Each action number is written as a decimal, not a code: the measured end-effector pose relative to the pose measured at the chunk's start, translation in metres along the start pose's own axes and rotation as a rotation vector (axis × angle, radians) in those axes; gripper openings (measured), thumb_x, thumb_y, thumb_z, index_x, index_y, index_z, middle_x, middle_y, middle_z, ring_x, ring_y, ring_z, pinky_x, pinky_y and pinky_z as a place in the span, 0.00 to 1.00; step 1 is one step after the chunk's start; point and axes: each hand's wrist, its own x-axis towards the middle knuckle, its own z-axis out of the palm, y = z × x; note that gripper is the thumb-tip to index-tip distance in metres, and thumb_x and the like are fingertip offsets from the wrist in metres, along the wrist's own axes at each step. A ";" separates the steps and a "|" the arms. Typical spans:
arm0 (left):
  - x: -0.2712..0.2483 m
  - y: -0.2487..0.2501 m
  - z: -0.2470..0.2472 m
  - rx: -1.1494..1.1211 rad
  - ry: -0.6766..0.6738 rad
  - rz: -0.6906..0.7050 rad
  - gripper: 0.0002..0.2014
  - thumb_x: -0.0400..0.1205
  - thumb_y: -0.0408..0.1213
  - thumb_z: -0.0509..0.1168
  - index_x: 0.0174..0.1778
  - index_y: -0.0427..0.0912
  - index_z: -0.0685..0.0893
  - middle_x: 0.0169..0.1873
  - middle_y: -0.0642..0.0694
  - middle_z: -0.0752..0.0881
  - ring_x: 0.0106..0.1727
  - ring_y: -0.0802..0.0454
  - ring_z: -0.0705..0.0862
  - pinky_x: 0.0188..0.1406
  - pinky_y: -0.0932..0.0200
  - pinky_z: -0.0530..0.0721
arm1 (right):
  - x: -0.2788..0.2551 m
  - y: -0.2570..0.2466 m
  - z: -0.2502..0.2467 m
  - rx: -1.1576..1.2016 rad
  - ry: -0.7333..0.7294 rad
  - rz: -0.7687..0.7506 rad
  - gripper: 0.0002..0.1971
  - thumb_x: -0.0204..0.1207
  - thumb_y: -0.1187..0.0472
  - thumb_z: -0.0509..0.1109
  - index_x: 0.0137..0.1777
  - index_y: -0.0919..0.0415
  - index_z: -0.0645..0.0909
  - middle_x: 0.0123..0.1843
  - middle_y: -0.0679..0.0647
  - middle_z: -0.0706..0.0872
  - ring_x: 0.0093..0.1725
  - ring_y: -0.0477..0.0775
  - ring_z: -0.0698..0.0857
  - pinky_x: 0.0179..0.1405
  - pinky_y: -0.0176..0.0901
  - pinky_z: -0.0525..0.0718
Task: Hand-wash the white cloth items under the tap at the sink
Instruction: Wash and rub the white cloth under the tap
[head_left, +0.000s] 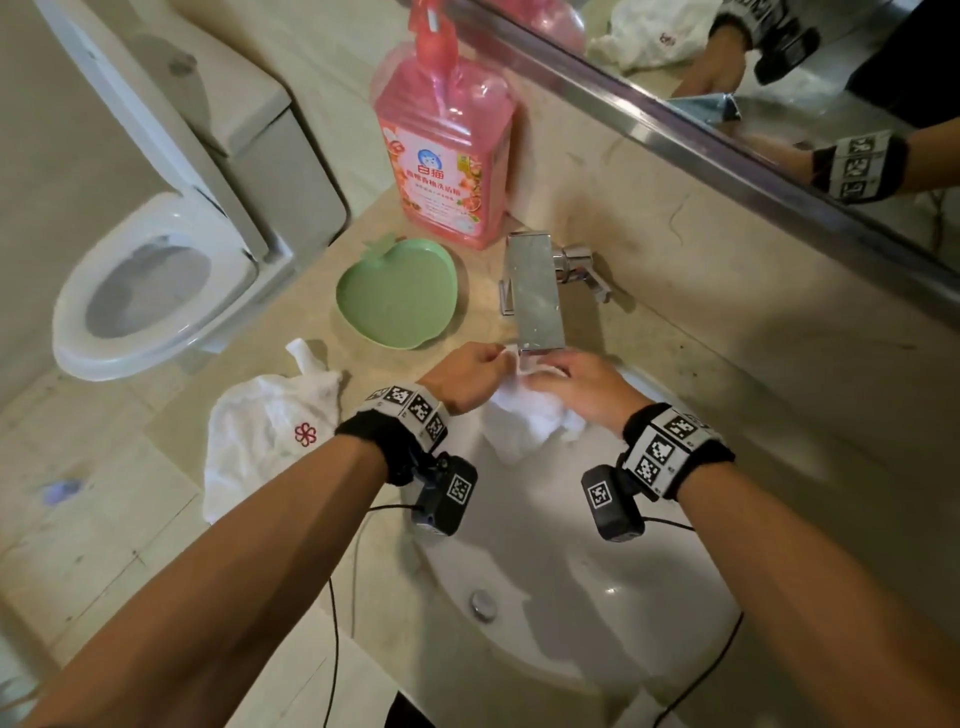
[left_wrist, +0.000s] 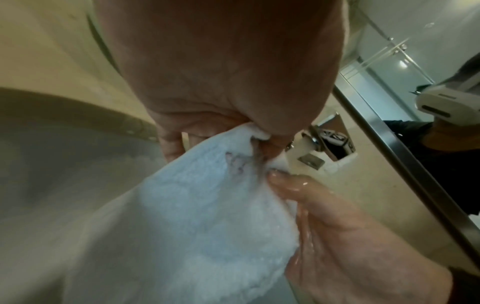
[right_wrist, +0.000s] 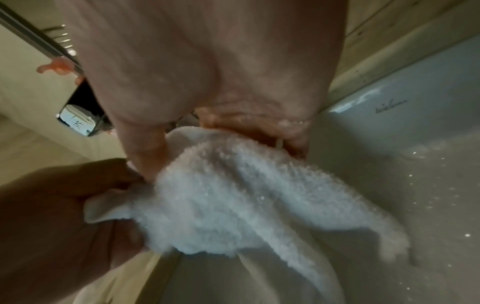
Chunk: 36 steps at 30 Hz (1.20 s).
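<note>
A wet white terry cloth (head_left: 524, 423) hangs over the white sink basin (head_left: 571, 597), right under the chrome tap spout (head_left: 535, 291). My left hand (head_left: 467, 376) pinches its top edge from the left, and my right hand (head_left: 582, 384) grips the same edge from the right, the two hands close together. The left wrist view shows the cloth (left_wrist: 197, 216) bunched under my left hand (left_wrist: 221, 131), with wet fingers (left_wrist: 324, 216) of the right hand on it. The right wrist view shows my right hand (right_wrist: 207, 131) holding the cloth (right_wrist: 246, 201). A second white cloth (head_left: 260, 441) with a red flower mark lies on the counter to the left.
A green apple-shaped dish (head_left: 397, 293) and a pink detergent bottle (head_left: 447, 150) stand on the beige counter behind the sink, left of the tap. A toilet (head_left: 150, 291) is at far left. A mirror (head_left: 779, 93) runs along the back wall. The drain (head_left: 483, 605) shows in the basin.
</note>
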 end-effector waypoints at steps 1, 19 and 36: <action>0.002 0.004 0.003 0.037 -0.011 -0.006 0.21 0.90 0.46 0.52 0.64 0.38 0.84 0.60 0.39 0.86 0.61 0.41 0.83 0.65 0.47 0.79 | -0.003 0.002 -0.001 -0.014 -0.001 -0.004 0.04 0.80 0.51 0.74 0.52 0.41 0.88 0.50 0.41 0.91 0.48 0.39 0.89 0.41 0.31 0.84; -0.010 -0.009 -0.005 -0.045 0.085 0.006 0.17 0.89 0.48 0.58 0.53 0.40 0.86 0.48 0.43 0.87 0.47 0.49 0.82 0.51 0.54 0.79 | 0.007 0.001 0.007 0.032 0.042 -0.039 0.04 0.77 0.56 0.76 0.50 0.47 0.89 0.46 0.44 0.93 0.49 0.44 0.90 0.45 0.35 0.83; 0.003 0.008 0.007 -0.184 0.000 -0.061 0.26 0.81 0.57 0.58 0.65 0.41 0.82 0.63 0.43 0.85 0.65 0.45 0.82 0.71 0.47 0.76 | 0.008 0.000 -0.003 0.079 0.051 -0.063 0.07 0.82 0.52 0.71 0.50 0.46 0.90 0.48 0.48 0.94 0.51 0.49 0.91 0.47 0.36 0.87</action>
